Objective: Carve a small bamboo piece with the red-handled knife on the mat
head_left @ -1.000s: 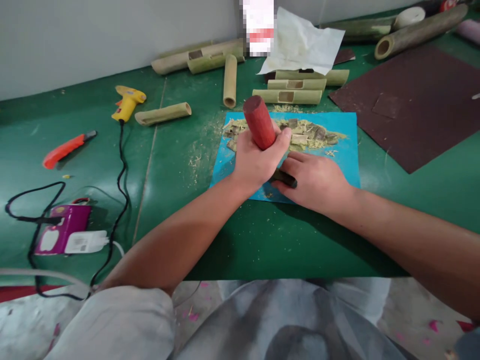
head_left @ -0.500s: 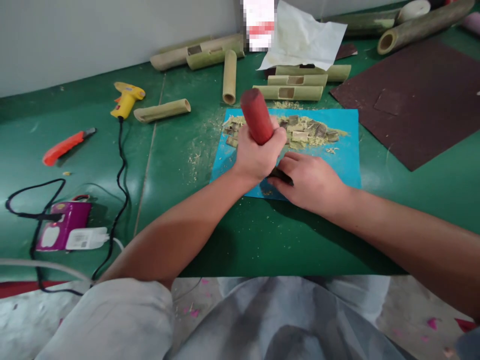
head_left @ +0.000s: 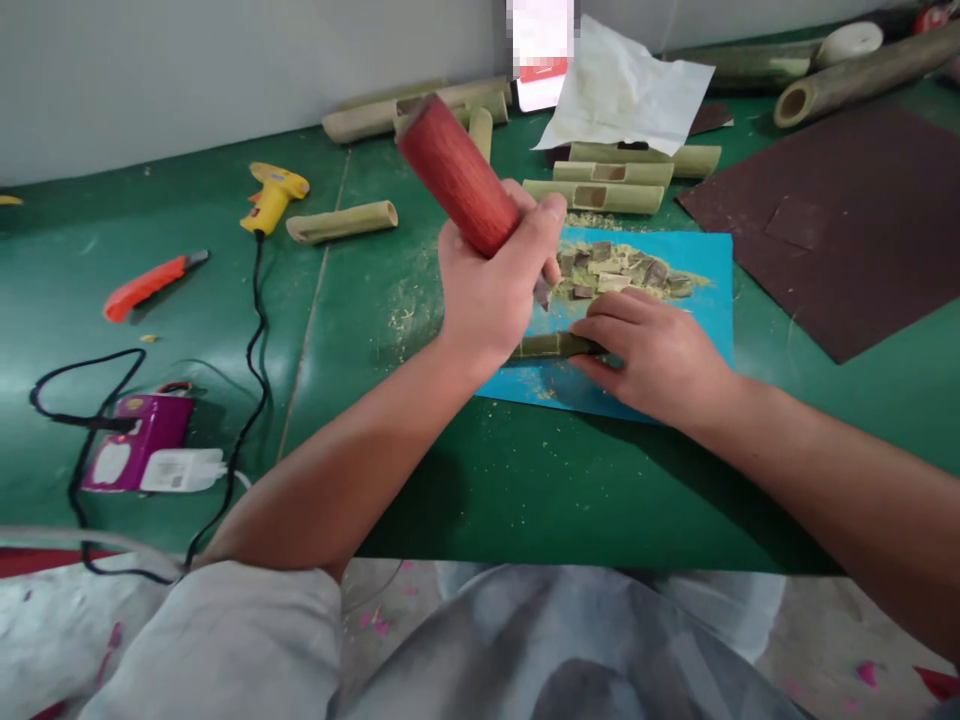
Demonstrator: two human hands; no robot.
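My left hand [head_left: 491, 275] is wrapped round the thick red wooden handle [head_left: 461, 180] of a cutting tool. Its pointed metal tip [head_left: 543, 293] pokes out below my fingers, and the rest of the blade is hidden. Under the tip, apart from it, a dark green bamboo strip [head_left: 551, 346] with score lines across it lies on a blue sheet [head_left: 701, 320]. My right hand [head_left: 652, 350] pinches the strip's right end between thumb and fingers. Cut bamboo chips [head_left: 615, 275] and shavings are heaped behind, on the same sheet.
Bamboo tubes [head_left: 592, 197] with cut windows lie at the back, near a white paper [head_left: 630, 90]. A dark brown board [head_left: 840, 230] is at the right. On the left are a yellow glue gun [head_left: 274, 195], an orange utility knife [head_left: 150, 287] and a purple box [head_left: 139, 440] with cables.
My left hand has lifted the red-handled tool off the strip and tilted its handle leftward. More of the bamboo strip shows. My right hand still holds its end, and the view has shifted slightly.
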